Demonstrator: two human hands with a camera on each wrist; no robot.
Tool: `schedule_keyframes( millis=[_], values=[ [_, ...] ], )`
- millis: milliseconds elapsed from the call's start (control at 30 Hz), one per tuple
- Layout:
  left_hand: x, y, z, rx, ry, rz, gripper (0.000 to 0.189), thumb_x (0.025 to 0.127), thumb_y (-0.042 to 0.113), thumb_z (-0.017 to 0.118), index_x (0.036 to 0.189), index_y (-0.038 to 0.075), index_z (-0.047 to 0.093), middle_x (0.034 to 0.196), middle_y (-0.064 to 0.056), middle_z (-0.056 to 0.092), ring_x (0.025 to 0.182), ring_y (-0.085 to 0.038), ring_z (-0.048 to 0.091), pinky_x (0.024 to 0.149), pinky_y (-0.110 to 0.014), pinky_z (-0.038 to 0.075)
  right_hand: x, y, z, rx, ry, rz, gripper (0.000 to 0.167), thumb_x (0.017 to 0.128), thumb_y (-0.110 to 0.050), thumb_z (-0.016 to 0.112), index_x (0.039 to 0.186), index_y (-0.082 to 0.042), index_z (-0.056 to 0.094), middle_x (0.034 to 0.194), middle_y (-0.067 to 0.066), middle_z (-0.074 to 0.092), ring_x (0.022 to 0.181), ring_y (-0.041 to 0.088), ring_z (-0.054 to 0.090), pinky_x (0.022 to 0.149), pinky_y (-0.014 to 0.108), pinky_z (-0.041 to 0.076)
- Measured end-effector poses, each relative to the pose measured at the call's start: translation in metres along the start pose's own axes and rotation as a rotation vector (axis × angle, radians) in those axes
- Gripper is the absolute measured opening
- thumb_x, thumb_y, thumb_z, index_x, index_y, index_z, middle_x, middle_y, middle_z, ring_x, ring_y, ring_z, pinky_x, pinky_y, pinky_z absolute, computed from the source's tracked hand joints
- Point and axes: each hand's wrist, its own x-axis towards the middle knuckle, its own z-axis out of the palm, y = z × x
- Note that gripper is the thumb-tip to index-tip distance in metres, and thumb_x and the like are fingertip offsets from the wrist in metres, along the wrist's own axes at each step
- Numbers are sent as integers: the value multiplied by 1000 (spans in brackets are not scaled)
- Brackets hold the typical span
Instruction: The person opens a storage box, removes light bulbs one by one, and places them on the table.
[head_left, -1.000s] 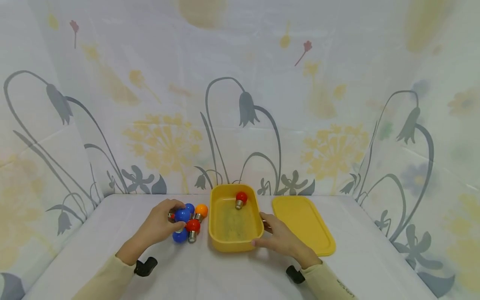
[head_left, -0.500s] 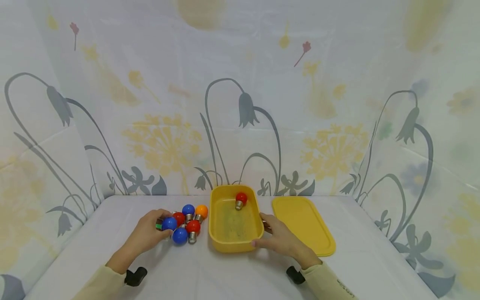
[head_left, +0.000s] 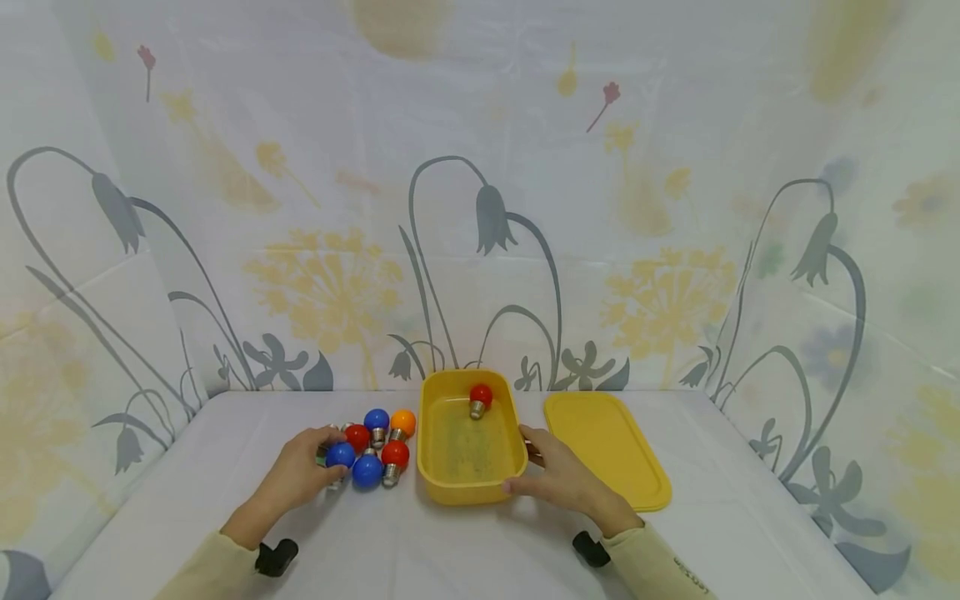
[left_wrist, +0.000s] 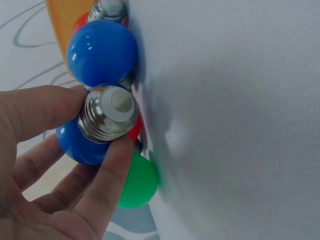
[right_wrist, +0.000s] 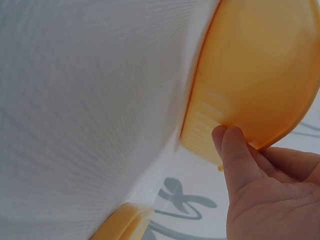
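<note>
My left hand (head_left: 296, 468) pinches a blue light bulb (head_left: 341, 455) between thumb and fingers, at the left edge of a group of bulbs. In the left wrist view its metal screw base (left_wrist: 112, 112) points at the camera, and a green bulb (left_wrist: 140, 182) shows behind the fingers. Right beside it lie another blue bulb (head_left: 367, 472) and a red bulb (head_left: 357, 437). My right hand (head_left: 562, 475) rests against the right side and near front corner of a yellow plastic container (head_left: 472, 495), fingers on its outer wall. One red bulb (head_left: 481, 396) lies inside, toward the back.
An orange bulb (head_left: 402, 421), a third blue bulb (head_left: 377, 419) and a second red bulb (head_left: 395, 454) lie between the left hand and the container. A flat yellow lid (head_left: 607, 450) lies right of the container. A flower-patterned curtain (head_left: 480, 317) hangs behind the white table.
My left hand has drawn a blue bulb from the top of the group down to its left side. Two front bulbs have shifted slightly right. My right hand and the container have stayed put.
</note>
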Motion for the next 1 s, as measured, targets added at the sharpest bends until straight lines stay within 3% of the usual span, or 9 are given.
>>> schedule_keyframes(
  millis=[500,1000],
  values=[
    [2,-2,5,-16,-32,-31,43,77,6,78,116,-3,61,110,-13,60,97,-26,60,85,-44,53,1,1,1,-25,5,-4,94,77,-39,78,146,2,30,145,17,39,126,31,47,103,42,40],
    [-1,-1,-4,-14,-19,-19,45,79,10,77,118,-4,60,110,-15,60,97,-31,61,84,-46,53,1,0,0,-11,3,-12,92,77,-37,79,146,2,31,145,17,40,127,32,47,104,43,39]
  ],
)
